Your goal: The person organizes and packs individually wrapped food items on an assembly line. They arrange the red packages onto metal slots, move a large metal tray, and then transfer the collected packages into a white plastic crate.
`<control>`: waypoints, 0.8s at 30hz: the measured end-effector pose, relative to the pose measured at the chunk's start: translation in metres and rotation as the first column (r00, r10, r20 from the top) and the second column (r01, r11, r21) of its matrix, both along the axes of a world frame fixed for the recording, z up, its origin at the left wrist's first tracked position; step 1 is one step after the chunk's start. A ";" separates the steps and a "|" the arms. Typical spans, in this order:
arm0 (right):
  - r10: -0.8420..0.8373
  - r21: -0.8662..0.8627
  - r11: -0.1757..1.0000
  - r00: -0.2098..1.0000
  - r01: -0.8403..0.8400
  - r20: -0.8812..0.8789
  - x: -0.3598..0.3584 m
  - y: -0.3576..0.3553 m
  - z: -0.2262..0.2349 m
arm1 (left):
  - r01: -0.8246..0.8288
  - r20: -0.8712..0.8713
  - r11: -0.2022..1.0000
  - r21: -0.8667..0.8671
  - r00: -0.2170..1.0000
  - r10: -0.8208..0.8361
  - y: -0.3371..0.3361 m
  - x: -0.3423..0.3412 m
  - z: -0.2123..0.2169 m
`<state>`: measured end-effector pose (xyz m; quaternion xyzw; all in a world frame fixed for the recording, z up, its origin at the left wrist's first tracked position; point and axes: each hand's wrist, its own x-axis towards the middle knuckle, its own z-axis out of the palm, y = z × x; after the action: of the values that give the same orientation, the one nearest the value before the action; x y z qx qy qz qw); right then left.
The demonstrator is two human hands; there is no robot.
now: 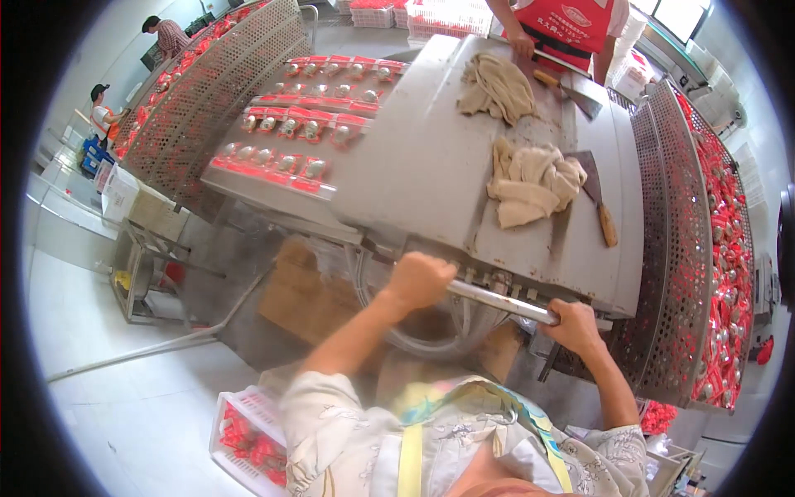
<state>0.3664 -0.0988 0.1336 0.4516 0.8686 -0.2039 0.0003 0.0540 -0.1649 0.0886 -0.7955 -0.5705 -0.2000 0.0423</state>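
Observation:
Both of my fists are closed round a shiny metal handle bar along the front edge of a large steel machine cover. My left hand wraps its left end, and my right hand wraps the right end. Left of the cover, a steel plate carries rows of red-and-clear packets with roundish grey contents. On the cover lie two crumpled beige cloths and two wooden-handled scrapers.
Opposite me stands a person in a red apron, one hand by the cover's far edge. Perforated metal bins flank the machine, holding many red packets. A white crate of red packets sits at lower left. Hoses hang underneath.

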 end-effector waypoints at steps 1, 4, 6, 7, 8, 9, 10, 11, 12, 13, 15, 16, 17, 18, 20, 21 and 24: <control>-0.005 -0.021 1.000 1.000 0.006 0.005 0.006 0.001 -0.013 | 0.000 -0.009 1.000 -0.011 1.000 0.000 0.000 0.005 -0.010; 0.013 0.021 1.000 1.000 -0.013 0.016 0.016 0.006 -0.043 | -0.010 0.023 0.998 -0.057 1.000 0.011 0.002 0.013 -0.031; 0.014 0.019 1.000 0.998 -0.016 0.059 0.017 0.007 -0.055 | -0.017 0.056 0.993 -0.113 0.998 0.023 0.002 0.017 -0.038; 0.048 0.040 0.998 0.993 -0.052 0.107 0.017 0.008 -0.057 | -0.032 0.049 0.993 -0.118 0.998 0.038 0.002 0.018 -0.040; 0.053 0.036 0.998 0.990 -0.058 0.128 0.017 0.008 -0.058 | -0.037 0.045 0.992 -0.123 0.998 0.043 0.003 0.019 -0.042; 0.067 0.032 0.997 0.985 -0.073 0.159 0.016 0.008 -0.058 | -0.034 0.082 0.993 -0.116 0.996 0.043 0.003 0.020 -0.044; 0.071 0.053 0.995 0.980 -0.083 0.188 0.016 0.007 -0.058 | -0.029 0.123 0.993 -0.112 0.991 0.043 0.003 0.021 -0.045; 0.077 0.026 0.996 0.976 -0.084 0.202 0.016 0.006 -0.058 | -0.040 0.142 0.993 -0.110 0.988 0.056 0.004 0.021 -0.047; 0.062 0.058 0.996 0.985 -0.072 0.160 0.016 0.005 -0.059 | -0.048 0.139 0.992 -0.112 0.988 0.064 0.004 0.021 -0.048; 0.057 0.119 0.991 0.994 -0.068 0.090 0.017 0.004 -0.062 | -0.039 0.160 0.994 -0.106 0.986 0.056 0.004 0.021 -0.049; 0.055 0.148 0.987 0.994 -0.068 0.091 0.020 0.003 -0.070 | -0.016 0.156 0.989 -0.147 0.987 0.039 0.004 0.020 -0.047; 0.061 0.232 0.970 0.997 -0.070 0.045 0.022 0.002 -0.074 | -0.018 0.166 0.989 -0.146 0.985 0.043 0.004 0.019 -0.045; 0.037 0.227 0.973 0.998 -0.049 0.057 0.024 0.002 -0.079 | 0.051 0.197 0.980 -0.194 0.980 -0.012 0.004 0.017 -0.041; 0.039 0.259 0.964 0.997 -0.055 0.066 0.024 0.002 -0.082 | 0.113 0.234 0.966 -0.233 0.970 -0.057 0.002 0.014 -0.037; 0.065 0.343 0.936 0.997 -0.075 0.043 0.019 -0.001 -0.078 | 0.241 0.418 0.943 -0.228 0.899 -0.129 -0.001 0.004 -0.027; 0.051 0.343 0.935 0.989 -0.095 0.137 0.011 -0.002 -0.071 | 0.375 0.510 0.926 -0.048 0.806 -0.300 -0.001 -0.007 -0.023; -0.214 0.178 0.974 0.819 0.139 0.532 -0.043 -0.015 -0.034 | 0.452 0.591 0.853 0.260 0.624 -0.510 -0.016 -0.075 -0.020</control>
<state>0.3229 -0.1143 0.0994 0.5685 0.7980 -0.0078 0.1999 -0.0215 -0.1810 0.0681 -0.7985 -0.3068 -0.4873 -0.1757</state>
